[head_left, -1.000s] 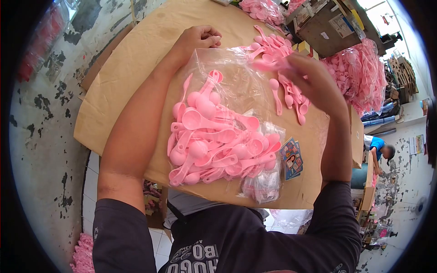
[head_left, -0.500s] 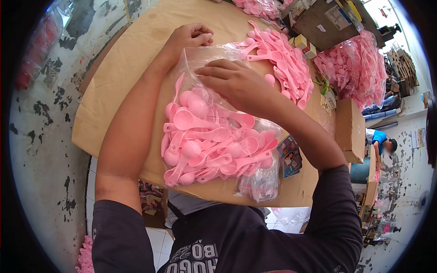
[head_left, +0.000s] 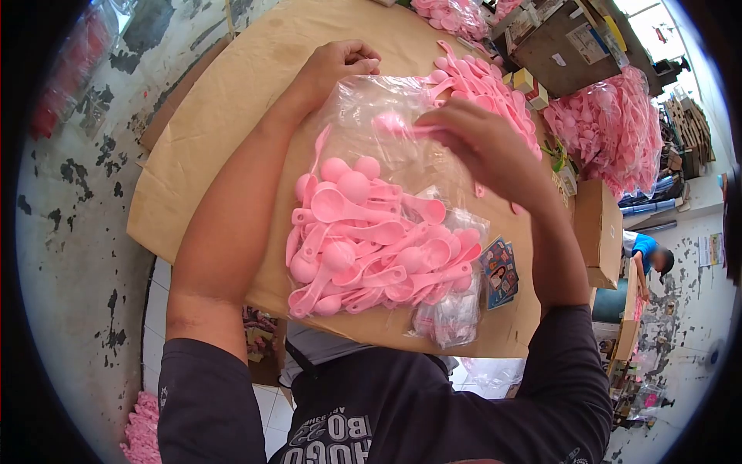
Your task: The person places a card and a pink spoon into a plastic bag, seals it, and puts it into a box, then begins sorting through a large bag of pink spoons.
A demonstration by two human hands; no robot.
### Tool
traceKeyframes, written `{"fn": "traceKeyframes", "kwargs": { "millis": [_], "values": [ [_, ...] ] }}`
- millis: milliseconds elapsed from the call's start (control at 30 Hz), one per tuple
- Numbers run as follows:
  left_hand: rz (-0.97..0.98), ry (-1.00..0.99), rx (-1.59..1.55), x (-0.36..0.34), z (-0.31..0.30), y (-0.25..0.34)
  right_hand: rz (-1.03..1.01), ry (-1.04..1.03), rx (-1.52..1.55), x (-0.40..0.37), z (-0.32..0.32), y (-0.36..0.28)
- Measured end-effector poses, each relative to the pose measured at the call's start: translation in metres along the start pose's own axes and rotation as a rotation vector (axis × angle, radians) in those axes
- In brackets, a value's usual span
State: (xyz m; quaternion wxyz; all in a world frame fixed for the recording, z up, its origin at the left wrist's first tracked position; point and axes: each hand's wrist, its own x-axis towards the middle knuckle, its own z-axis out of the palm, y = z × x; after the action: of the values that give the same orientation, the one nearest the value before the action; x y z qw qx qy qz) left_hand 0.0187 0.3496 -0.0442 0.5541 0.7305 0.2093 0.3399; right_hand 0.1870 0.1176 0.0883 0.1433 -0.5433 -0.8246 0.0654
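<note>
A clear plastic bag lies on the table, its lower part full of pink measuring spoons. My left hand rests at the bag's top edge with its fingers curled closed; what is inside them is hidden. My right hand is closed on the handle of one pink spoon, blurred by motion, whose bowl points left at the upper part of the bag. Beyond the right hand spreads a loose pile of pink spoons. Folded clear plastic bags lie by the filled bag's lower right corner.
Printed cards lie right of the bag on the brown-covered table. A cardboard box stands at the right edge, near a big bag of pink spoons. Another person in blue works at the far right.
My right hand has moved right and lifted off the spoon-filled bag; a pink spoon now shows in its fingers. My left hand stays at the bag's top edge. The view has shifted slightly.
</note>
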Motion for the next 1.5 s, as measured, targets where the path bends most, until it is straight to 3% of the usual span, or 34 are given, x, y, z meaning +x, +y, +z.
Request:
{"fn": "traceKeyframes", "kwargs": {
  "millis": [67,133,200,333,400,433,500,600,833,900,1033,1300,1500],
  "values": [
    [-0.004,0.018,0.003,-0.002,0.002,0.005,0.148,0.109,0.138,-0.013,-0.023,0.011],
    [-0.006,0.035,0.007,-0.002,0.004,0.007,0.212,0.130,0.052,-0.026,-0.041,0.035],
    [-0.033,0.052,0.048,-0.001,0.006,0.006,0.149,0.393,-0.167,-0.032,-0.045,0.048],
    [-0.036,0.053,0.040,-0.001,0.004,0.005,0.225,0.513,-0.444,-0.040,-0.034,0.038],
    [-0.020,0.034,0.051,-0.003,0.004,0.008,0.177,0.425,-0.084,-0.038,-0.025,0.011],
    [-0.024,0.029,0.053,-0.003,0.004,0.008,0.183,0.426,-0.080,-0.037,-0.022,-0.004],
    [-0.032,0.030,0.021,0.000,0.004,0.004,0.141,0.034,0.145,-0.033,-0.016,-0.029],
    [-0.042,0.036,0.023,0.000,0.005,0.004,-0.022,-0.151,0.094,-0.027,0.009,-0.034],
    [-0.008,0.039,0.010,-0.001,0.004,0.005,-0.163,-0.055,0.068,0.011,0.045,-0.022],
    [-0.008,0.015,0.074,0.001,0.003,0.004,-0.315,-0.079,0.019,0.026,0.048,-0.017],
    [-0.002,0.022,0.060,0.001,0.004,0.004,-0.270,-0.156,0.015,0.050,0.065,-0.007],
    [-0.009,0.024,0.097,0.006,0.003,-0.001,-0.465,-0.130,0.188,0.060,0.075,-0.013],
    [0.019,0.046,0.061,0.009,0.005,-0.011,-0.278,-0.295,0.209,0.045,0.063,-0.008]
  ]
}}
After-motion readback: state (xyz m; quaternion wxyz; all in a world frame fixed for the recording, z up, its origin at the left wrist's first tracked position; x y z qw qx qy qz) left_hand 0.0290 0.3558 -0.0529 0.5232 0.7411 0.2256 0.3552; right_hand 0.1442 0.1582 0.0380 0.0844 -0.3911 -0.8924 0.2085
